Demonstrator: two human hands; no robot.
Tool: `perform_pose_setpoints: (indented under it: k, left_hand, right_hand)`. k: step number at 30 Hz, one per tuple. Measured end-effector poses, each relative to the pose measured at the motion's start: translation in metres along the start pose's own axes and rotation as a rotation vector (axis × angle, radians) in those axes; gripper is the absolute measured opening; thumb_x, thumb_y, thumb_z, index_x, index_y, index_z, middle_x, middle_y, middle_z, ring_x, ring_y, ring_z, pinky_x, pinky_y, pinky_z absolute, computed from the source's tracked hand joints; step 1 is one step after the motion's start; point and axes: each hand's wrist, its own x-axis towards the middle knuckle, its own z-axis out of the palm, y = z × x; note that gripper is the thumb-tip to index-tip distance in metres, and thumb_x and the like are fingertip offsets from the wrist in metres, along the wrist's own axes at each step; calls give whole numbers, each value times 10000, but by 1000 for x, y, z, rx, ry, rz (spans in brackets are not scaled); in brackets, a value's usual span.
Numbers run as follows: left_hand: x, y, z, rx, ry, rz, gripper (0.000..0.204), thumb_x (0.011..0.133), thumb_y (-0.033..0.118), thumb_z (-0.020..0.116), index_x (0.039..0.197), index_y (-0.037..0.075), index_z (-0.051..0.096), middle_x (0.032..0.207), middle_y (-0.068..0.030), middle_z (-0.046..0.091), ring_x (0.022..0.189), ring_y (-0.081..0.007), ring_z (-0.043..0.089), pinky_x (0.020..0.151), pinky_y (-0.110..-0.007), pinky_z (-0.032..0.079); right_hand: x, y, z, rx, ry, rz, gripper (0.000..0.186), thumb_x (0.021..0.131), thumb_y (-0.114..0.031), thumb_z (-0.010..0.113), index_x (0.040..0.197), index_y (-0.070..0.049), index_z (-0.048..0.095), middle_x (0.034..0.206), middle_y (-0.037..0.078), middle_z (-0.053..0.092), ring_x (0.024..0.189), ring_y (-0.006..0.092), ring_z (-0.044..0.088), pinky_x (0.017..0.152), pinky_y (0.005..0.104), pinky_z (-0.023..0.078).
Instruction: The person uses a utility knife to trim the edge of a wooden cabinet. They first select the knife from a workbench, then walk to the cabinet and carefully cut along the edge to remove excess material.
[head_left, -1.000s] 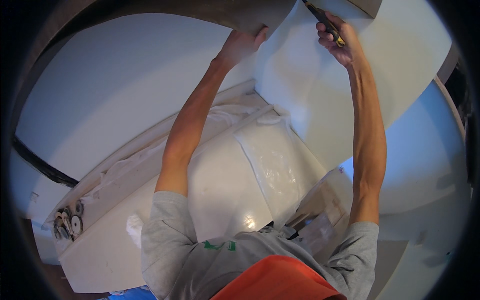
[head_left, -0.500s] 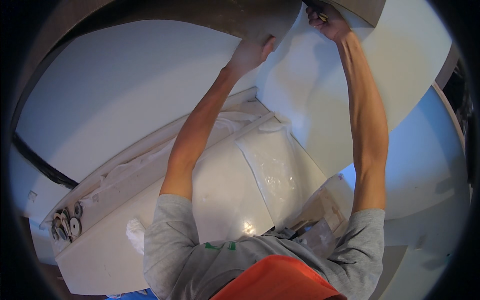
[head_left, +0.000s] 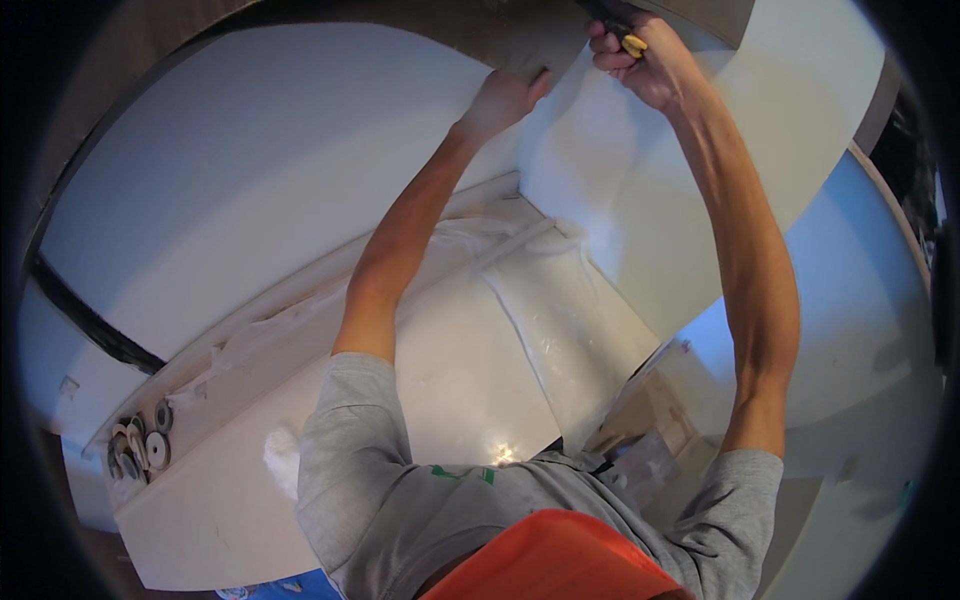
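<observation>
Overhead, a brown panel (head_left: 530, 45) crosses the upper part of the view. My left hand (head_left: 503, 100) is raised against its lower edge, thumb stuck out; the other fingers blend into the brown surface and cannot be made out. Just to the right, my right hand (head_left: 650, 65) is closed around a black-and-yellow hand tool (head_left: 634, 45). Its dark front part points up and left toward the panel, and the upper end runs into the picture's edge, so its exact kind is unclear.
White walls meet in a corner behind a pale worktop (head_left: 220, 490). Along the back ledge lie plastic sheeting (head_left: 470, 235) and several tape rolls (head_left: 157, 450). A crumpled white piece (head_left: 283, 460) rests by my left sleeve. An open cardboard box (head_left: 640, 410) stands below my right arm.
My right hand has come lower and slightly left, showing more of the tool, and its elbow bends further outward. My left hand stays at the panel edge. The whole view has shifted slightly.
</observation>
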Motion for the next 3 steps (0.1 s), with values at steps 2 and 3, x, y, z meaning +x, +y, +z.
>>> perform_pose_setpoints:
  k: [2,3]
  left_hand:
    - [3,-7,-4,6,28,15,246,935,238,605,1103,59,625,1064,-183,643,935,-326,645,816,-450,494]
    - [2,-11,-4,-31,60,1,263,934,240,612,1135,70,618,1087,-196,638,1004,-311,640,932,-440,472]
  right_hand:
    - [-13,-2,9,-10,27,16,162,1030,-226,466,1044,-66,485,702,82,563,495,116,527,365,223,407]
    - [-21,-3,10,-35,29,31,155,1024,-217,483,1061,-67,484,708,86,563,505,122,537,369,235,431]
